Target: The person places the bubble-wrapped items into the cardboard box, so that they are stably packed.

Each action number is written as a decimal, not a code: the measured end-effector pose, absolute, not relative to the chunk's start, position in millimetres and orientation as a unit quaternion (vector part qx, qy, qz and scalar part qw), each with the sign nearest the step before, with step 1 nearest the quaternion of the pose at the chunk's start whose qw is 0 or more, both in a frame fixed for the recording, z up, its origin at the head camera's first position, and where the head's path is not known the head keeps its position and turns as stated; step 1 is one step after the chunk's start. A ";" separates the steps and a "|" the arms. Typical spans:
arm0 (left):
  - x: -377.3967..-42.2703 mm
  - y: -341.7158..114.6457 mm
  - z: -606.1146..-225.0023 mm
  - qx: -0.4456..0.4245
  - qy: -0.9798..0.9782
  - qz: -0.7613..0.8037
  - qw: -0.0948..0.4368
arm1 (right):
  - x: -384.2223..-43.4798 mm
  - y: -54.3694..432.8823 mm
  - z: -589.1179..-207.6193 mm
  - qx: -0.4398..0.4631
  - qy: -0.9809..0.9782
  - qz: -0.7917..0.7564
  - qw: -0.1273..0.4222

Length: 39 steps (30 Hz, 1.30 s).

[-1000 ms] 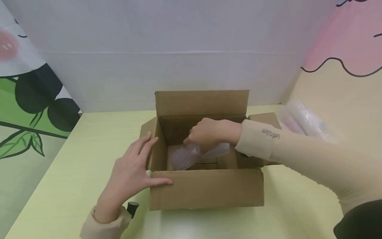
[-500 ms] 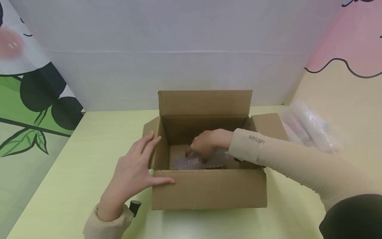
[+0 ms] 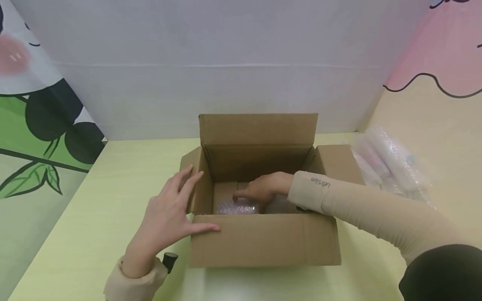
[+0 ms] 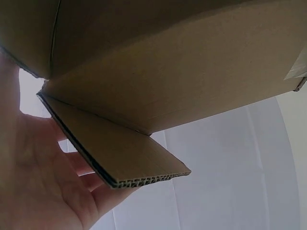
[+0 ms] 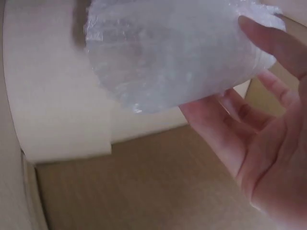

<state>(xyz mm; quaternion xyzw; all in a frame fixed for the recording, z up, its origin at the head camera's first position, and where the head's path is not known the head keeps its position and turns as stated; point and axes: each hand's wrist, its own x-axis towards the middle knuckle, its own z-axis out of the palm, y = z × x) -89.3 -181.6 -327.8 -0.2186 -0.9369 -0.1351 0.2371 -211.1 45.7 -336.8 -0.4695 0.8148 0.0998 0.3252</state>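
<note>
An open cardboard box (image 3: pixel 263 240) stands on the table with its flaps spread outward. My right hand (image 3: pixel 265 186) reaches down inside it, holding a piece of clear bubble wrap (image 5: pixel 172 52). In the right wrist view the thumb lies on top of the wrap and the fingers are underneath. From the head, part of the bubble wrap (image 3: pixel 237 207) shows low in the box, behind the front wall. At the box's left front corner, my left hand (image 3: pixel 165 213) is spread, its fingers along the left flap (image 4: pixel 115 139) and its thumb on the front flap.
More clear bubble wrap (image 3: pixel 395 156) lies in a heap right of the box, close to my right sleeve. A pale wall (image 3: pixel 241 83) rises behind the back flap. The light yellow table (image 3: pixel 124 175) extends to the left of the box.
My right hand has gone lower into the box with the bubble wrap, which now lies flatter near the bottom. My left hand has stayed at the left front corner.
</note>
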 end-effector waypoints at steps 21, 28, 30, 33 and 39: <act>-89.6 -181.3 -329.5 -0.227 -0.936 -0.143 0.230 | -216.1 51.6 -322.0 -0.429 0.825 0.077 0.361; -93.8 -180.7 -333.3 -0.231 -0.932 -0.152 0.236 | -224.5 60.6 -280.1 -0.438 0.808 0.026 0.393; -94.9 -180.8 -334.2 -0.231 -0.931 -0.153 0.236 | -225.2 64.7 -265.3 -0.441 0.807 0.006 0.392; -96.6 -181.5 -335.9 -0.231 -0.931 -0.152 0.239 | -224.8 72.7 -241.1 -0.442 0.807 -0.037 0.390; -98.9 -184.2 -339.4 -0.232 -0.929 -0.149 0.248 | -221.2 100.0 -192.0 -0.450 0.818 -0.117 0.339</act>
